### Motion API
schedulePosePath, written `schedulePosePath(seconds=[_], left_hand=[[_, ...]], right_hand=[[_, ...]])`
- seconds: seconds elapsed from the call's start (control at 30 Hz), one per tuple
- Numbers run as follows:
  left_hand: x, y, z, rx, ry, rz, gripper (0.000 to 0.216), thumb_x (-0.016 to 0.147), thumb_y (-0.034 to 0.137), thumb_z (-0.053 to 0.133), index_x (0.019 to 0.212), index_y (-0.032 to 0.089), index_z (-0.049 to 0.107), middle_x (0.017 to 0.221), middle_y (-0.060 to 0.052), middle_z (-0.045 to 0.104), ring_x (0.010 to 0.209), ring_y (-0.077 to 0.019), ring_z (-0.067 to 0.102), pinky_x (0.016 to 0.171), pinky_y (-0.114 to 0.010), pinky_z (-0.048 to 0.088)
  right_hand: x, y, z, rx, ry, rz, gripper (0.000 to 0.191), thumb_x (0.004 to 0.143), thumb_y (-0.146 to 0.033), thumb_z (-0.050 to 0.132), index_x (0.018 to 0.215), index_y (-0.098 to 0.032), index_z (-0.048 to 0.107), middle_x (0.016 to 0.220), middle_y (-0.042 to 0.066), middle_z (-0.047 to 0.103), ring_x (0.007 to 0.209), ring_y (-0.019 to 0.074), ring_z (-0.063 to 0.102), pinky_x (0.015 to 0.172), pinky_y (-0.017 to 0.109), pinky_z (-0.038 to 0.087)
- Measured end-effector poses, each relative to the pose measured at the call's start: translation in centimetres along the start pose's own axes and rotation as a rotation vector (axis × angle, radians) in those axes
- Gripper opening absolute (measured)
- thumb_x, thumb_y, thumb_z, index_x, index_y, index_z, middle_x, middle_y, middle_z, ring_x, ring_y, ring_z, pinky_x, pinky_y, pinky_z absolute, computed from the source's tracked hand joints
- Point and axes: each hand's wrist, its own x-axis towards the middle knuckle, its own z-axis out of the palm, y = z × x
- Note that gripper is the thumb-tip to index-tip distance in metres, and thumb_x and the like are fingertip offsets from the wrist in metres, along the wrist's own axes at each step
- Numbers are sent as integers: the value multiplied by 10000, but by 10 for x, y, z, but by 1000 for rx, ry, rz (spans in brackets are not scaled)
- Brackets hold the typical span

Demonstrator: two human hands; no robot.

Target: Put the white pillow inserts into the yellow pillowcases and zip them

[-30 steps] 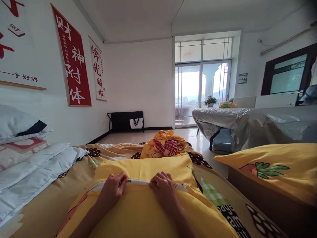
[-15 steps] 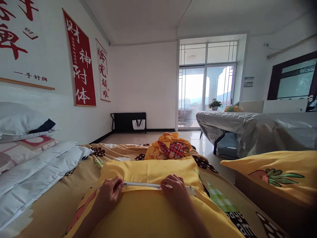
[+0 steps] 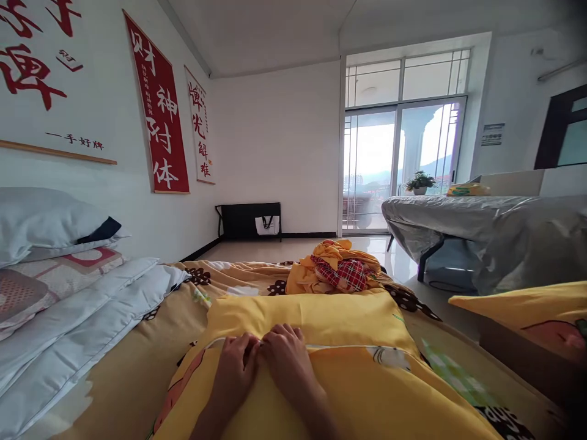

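A yellow pillowcase (image 3: 380, 391) with something plump inside lies in front of me on the bed, its zipper (image 3: 339, 348) running crosswise near the far side. My left hand (image 3: 237, 357) pinches the cloth at the zipper line, left of the middle. Close against it, my right hand (image 3: 288, 353) has its fingers closed at the zipper; the slider is hidden under them. To the right of my hands the zipper seam looks drawn together. A carrot print shows on the case's left edge and a small white print near the seam's right end.
White pillows (image 3: 92, 318) are stacked on the left. Crumpled yellow and red-checked cloth (image 3: 342, 269) sits beyond the pillowcase on the patterned bed sheet (image 3: 123, 360). At right, another yellow pillowcase (image 3: 532, 305) rests on a brown box. A plastic-covered table (image 3: 504, 226) stands behind.
My right hand has slid left along the zipper to meet my left hand. The pale zipper strip seen between the hands before is now covered. The view has turned slightly left.
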Motion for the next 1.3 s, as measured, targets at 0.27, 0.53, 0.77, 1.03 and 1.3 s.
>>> schedulePosePath(seconds=[0.27, 0.53, 0.77, 1.03, 1.3], left_hand=[[-5, 0, 2, 135, 27, 14, 270, 943, 300, 381, 767, 198, 559, 732, -17, 643, 699, -174, 535, 741, -337, 349], [-12, 0, -19, 146, 109, -43, 231, 940, 301, 391, 813, 205, 558, 778, -18, 657, 742, -168, 552, 792, -339, 336], [-12, -15, -40, 81, 139, -139, 204, 906, 335, 448, 787, 220, 566, 755, -1, 669, 740, -176, 549, 801, -320, 377], [-15, -31, -54, 28, 89, -271, 264, 878, 422, 471, 789, 219, 615, 782, -27, 682, 789, -197, 549, 807, -331, 383], [-17, -39, -62, 144, 125, -203, 234, 885, 373, 477, 787, 217, 622, 780, -9, 673, 813, -181, 587, 831, -342, 315]], right_hand=[[-1, 7, 14, -85, -3, -79, 197, 923, -173, 498, 825, -202, 667, 867, 27, 653, 884, 170, 553, 799, 310, 319], [-3, 6, 2, -65, 44, -64, 161, 903, -169, 550, 791, -213, 657, 821, 19, 664, 841, 163, 563, 787, 306, 318], [-6, 7, 0, -22, 115, -115, 180, 902, -162, 541, 753, -201, 634, 783, 20, 647, 791, 163, 546, 766, 298, 310], [-5, 11, -2, 24, 97, -130, 164, 897, -173, 553, 760, -207, 637, 781, 5, 650, 779, 150, 556, 756, 290, 325], [-5, 12, 1, -16, 94, -145, 179, 901, -180, 545, 749, -206, 637, 775, 8, 649, 782, 153, 556, 761, 295, 326]])
